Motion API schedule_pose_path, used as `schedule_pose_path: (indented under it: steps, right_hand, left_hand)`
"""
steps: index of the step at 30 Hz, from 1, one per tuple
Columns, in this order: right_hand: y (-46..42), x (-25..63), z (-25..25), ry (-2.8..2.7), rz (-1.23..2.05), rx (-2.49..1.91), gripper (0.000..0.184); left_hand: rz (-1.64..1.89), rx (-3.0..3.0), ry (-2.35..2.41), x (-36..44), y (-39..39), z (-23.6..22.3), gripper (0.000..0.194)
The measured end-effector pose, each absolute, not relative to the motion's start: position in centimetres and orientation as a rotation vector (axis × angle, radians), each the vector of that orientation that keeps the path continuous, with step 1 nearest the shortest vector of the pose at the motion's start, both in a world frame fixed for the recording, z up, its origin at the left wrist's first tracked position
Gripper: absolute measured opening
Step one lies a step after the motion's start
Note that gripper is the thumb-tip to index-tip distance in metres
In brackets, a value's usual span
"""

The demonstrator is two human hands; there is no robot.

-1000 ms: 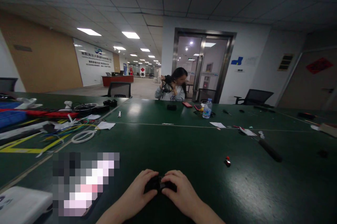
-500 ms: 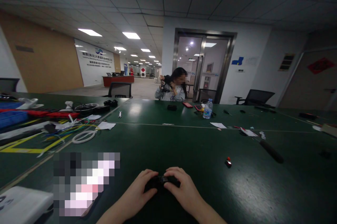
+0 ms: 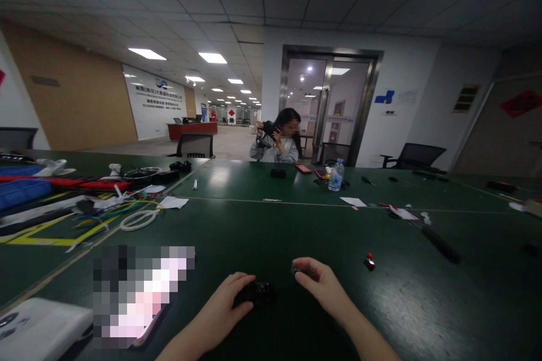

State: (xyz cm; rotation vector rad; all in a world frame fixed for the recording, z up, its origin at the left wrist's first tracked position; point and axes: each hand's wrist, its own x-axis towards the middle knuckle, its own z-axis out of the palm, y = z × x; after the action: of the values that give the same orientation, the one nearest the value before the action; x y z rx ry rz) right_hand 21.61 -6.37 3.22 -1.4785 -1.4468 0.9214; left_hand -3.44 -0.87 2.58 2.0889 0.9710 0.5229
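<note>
My left hand [image 3: 231, 301] grips a small black device [image 3: 261, 292] low on the green table, thumb in front and fingers behind. What kind of device it is, I cannot make out. To its right and slightly higher, my right hand [image 3: 319, 282] pinches a small dark piece [image 3: 295, 270] between thumb and fingertips, apart from the device. Further right lies a small red and silver object [image 3: 370, 261]. A pixelated phone-like slab [image 3: 148, 299] rests left of my left hand.
At the front left corner sits a white box-like device [image 3: 42, 327]. Cables [image 3: 139, 220] and blue trays [image 3: 25, 192] crowd the left side. Across the table stand a water bottle [image 3: 336, 175] and a seated person [image 3: 277, 143]. A dark-handled tool [image 3: 440, 243] lies to the right.
My right hand has come away from the black device, moving right and slightly up with the small dark piece. My left hand stays on the device.
</note>
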Motion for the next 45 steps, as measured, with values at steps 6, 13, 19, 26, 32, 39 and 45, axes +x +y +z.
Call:
schedule_pose_path:
  steps: [6,13,19,26,32,39,45]
  right_hand:
    - [-6.1,22.2,2.6,-1.375,0.963,-1.441,0.030]
    - [-6.3,21.9,3.0,-1.283,0.980,-1.499,0.028]
    - [-6.2,21.7,3.2,-1.256,0.975,-1.568,0.027]
    - [-6.0,22.0,2.6,-1.242,0.969,-1.665,0.030]
    - [-6.1,22.0,2.7,-1.380,0.995,-1.693,0.029]
    - [-6.9,18.4,3.1,-1.570,0.853,-1.621,0.023]
    - [-7.0,15.4,3.4,-1.763,0.737,-1.584,0.021]
  left_hand:
    - [0.512,2.074,0.975,-3.5,-0.9,3.0,0.043]
    - [0.522,2.078,0.952,-3.6,-0.8,2.7,0.043]
    - [0.541,2.092,0.948,-3.5,-0.9,2.7,0.042]
    - [0.565,2.116,0.924,-3.5,-1.1,2.6,0.043]
    - [0.554,2.110,0.924,-3.6,-1.0,2.7,0.042]
    - [0.561,2.103,0.943,-3.4,-0.8,2.5,0.041]
    - [0.571,2.097,0.941,-3.3,-0.6,2.3,0.042]
